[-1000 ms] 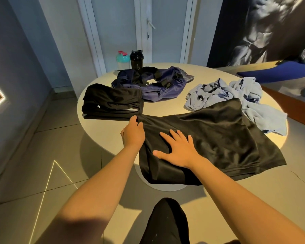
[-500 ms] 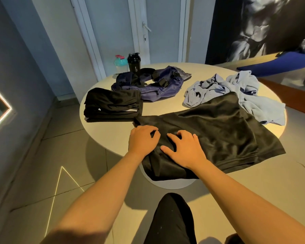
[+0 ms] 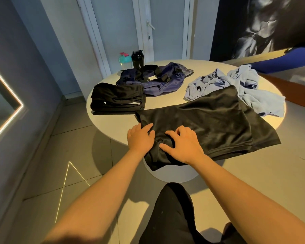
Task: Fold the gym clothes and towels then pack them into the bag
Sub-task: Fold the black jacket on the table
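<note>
Black garment [image 3: 209, 124] lies spread flat across the near half of the round desk [image 3: 113, 127], with its near-left corner drooping over the near edge, and that is where you have both hands. Your left hand [image 3: 140, 138] and right hand [image 3: 182, 145] sit close together on that corner, fingers curled into the cloth and bunching a ridge of it between them, most likely to gather an edge for the first fold. The rest of the fabric is laid out smooth toward the right edge, which should let a fold come over cleanly. A folded black pile [image 3: 116, 99] sits by the left edge, apparently finished and parked out of the way. The navy bag [image 3: 157, 80] lies slack near the far edge, within reach for packing. A crumpled light blue cloth [image 3: 236, 85] waits toward the far-right edge, partly under the black garment. A teal bottle [image 3: 125, 59] and a black shaker [image 3: 137, 59] stand behind the bag. The desk is pale and smooth on a round pedestal; around it are a tiled floor, a white door and a dark mural.
</note>
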The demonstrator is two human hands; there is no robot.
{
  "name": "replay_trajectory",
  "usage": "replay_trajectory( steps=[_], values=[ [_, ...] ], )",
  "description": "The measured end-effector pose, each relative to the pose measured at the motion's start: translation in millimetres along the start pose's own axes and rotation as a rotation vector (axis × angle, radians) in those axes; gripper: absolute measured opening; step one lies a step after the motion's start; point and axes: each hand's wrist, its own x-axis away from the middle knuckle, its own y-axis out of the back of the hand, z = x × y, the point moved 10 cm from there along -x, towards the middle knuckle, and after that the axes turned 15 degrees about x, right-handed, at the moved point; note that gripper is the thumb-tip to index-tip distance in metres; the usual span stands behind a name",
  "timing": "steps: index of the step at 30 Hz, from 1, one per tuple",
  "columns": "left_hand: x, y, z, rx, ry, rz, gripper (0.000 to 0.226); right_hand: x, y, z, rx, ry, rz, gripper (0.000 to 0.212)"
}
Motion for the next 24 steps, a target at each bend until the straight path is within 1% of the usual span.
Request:
replay_trajectory(
  steps=[2,4,6,8,9,11,13,16,17,19,20,21,23,24],
  values=[
    [0,2,-5,0.086,0.007,0.034,0.036,-2,-3,3,-0.014,0.006,0.074,0.085],
    [3,1,-21,0.209,-0.005,0.081,0.036,-5,-4,3,-0.095,0.000,0.157,0.075],
    [5,1,-39,0.375,-0.014,0.103,0.040,-7,4,-4,-0.329,-0.045,0.214,0.064],
    [4,3,-53,0.442,-0.017,0.092,0.043,-4,17,-20,-0.640,-0.150,0.164,0.054],
    [3,4,-61,0.454,-0.017,0.087,0.045,0,23,-29,-0.730,-0.190,0.104,0.049],
    [-1,7,-80,0.507,-0.019,0.083,0.049,8,33,-43,-0.813,-0.209,0.028,0.043],
    [-7,3,-102,0.625,0.008,0.117,0.050,14,34,-45,-0.923,-0.184,0.055,0.044],
    [-10,-19,-143,0.855,0.075,0.285,0.047,19,36,-56,-1.047,-0.189,0.082,0.058],
    [-10,-29,-158,0.887,0.074,0.354,0.048,21,37,-65,-1.044,-0.212,0.078,0.067],
    [-6,-50,-186,0.932,0.047,0.483,0.048,25,39,-88,-0.919,-0.273,0.056,0.081],
    [-4,-57,-198,0.941,0.025,0.514,0.047,27,38,-101,-0.832,-0.310,0.049,0.079],
    [-4,-59,-207,0.938,-0.010,0.511,0.045,29,40,-113,-0.758,-0.355,0.032,0.070],
    [-8,-58,-212,0.902,-0.085,0.427,0.041,35,46,-137,-0.670,-0.456,-0.051,0.052],
    [-11,-56,-207,0.858,-0.109,0.345,0.039,38,46,-149,-0.644,-0.516,-0.089,0.048]
  ],
)
